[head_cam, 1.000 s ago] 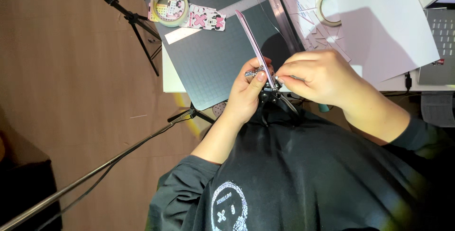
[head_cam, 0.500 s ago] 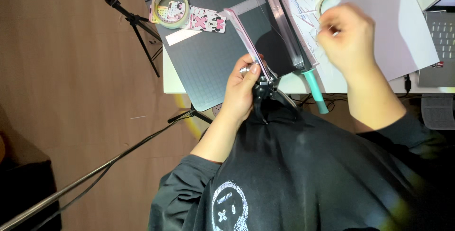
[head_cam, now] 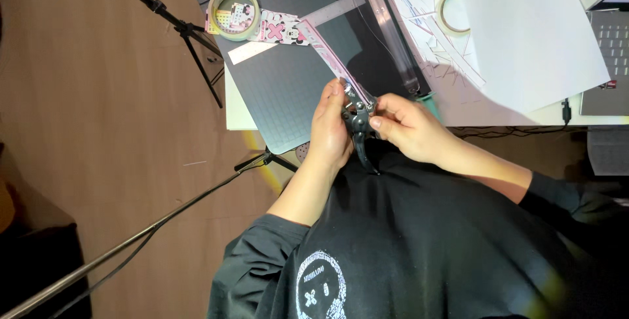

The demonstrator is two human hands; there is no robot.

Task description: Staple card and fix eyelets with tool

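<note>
My left hand (head_cam: 329,129) grips a dark metal hole-punch plier tool (head_cam: 358,122) at the near edge of the desk. A long pink patterned strip (head_cam: 331,60) runs from the tool's jaws up across the dark gridded cutting mat (head_cam: 282,90). My right hand (head_cam: 409,126) closes on the same tool from the right, thumb against its head. The tool's lower handle points down toward my black shirt.
A roll of patterned tape (head_cam: 234,11) with a pink loose end (head_cam: 275,29) lies at the mat's far left. A clear ruler (head_cam: 386,24), paper scraps, a tape ring (head_cam: 453,11), a white sheet (head_cam: 531,37) and a laptop (head_cam: 606,57) lie to the right. Black tripod legs (head_cam: 190,37) stand left.
My right hand was on the tool, reached away over the white sheet half a second ago, and has now come back to the tool. My left hand kept hold throughout.
</note>
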